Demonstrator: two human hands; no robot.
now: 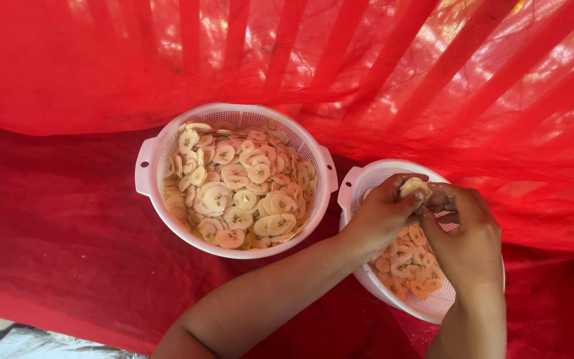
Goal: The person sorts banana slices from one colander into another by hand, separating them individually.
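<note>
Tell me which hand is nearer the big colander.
Left. The left hand is just right of the big colander, above the small colander; the right hand is farther right.

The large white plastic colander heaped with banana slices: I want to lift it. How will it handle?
The large white plastic colander is probably heavy, being heaped with pale round banana slices. Its two side handles suggest a two-handed lift. Tilted, loose slices could slide out.

Sunlit red netting (433,73) drapes over red cloth (54,233).
</note>
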